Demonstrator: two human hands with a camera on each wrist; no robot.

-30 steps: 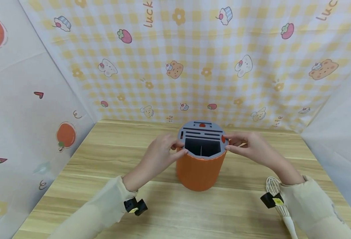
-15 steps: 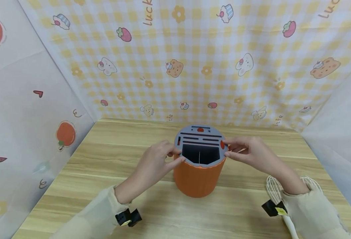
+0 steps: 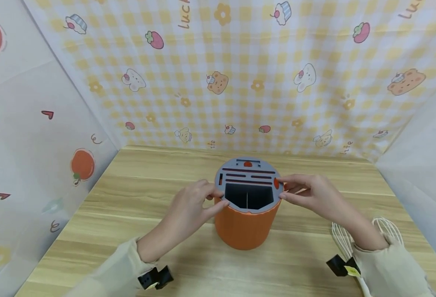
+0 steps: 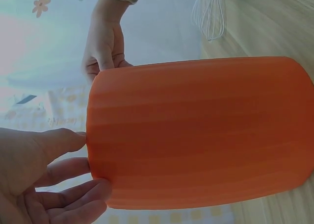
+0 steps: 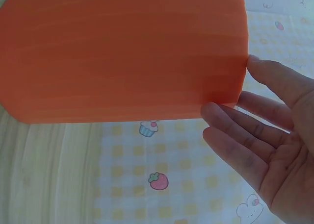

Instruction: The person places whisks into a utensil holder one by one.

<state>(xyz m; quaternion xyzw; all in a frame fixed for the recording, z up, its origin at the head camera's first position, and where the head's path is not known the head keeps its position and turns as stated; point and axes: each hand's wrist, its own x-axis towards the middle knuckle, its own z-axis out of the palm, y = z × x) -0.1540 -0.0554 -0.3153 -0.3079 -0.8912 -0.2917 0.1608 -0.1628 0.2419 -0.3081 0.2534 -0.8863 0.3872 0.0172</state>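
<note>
An orange round knife holder [image 3: 245, 229] stands upright on the table in the head view. Its grey top [image 3: 247, 169] has narrow slots, red-orange spots and a large dark divided opening at the front. My left hand [image 3: 193, 202] pinches the left of the rim, thumb at the front edge. On the right of the rim, my right hand [image 3: 314, 192] grips with thumb and fingertips. Both wrist views show the ribbed orange side filling much of the picture, with the left hand [image 4: 54, 180] and the right hand [image 5: 274, 136] at its top edge.
Two whisk heads lie on the wooden table [image 3: 147, 181] at the right: one whisk [image 3: 342, 239] near the wrist camera, another whisk [image 3: 390, 229] partly hidden behind the right forearm. A yellow checked cloth [image 3: 240, 62] hangs behind, with a pale cloth [image 3: 24, 123] at the left.
The knife holder has slid a little toward me, with both hands staying on its rim. The second whisk head has come out from behind the right sleeve.
</note>
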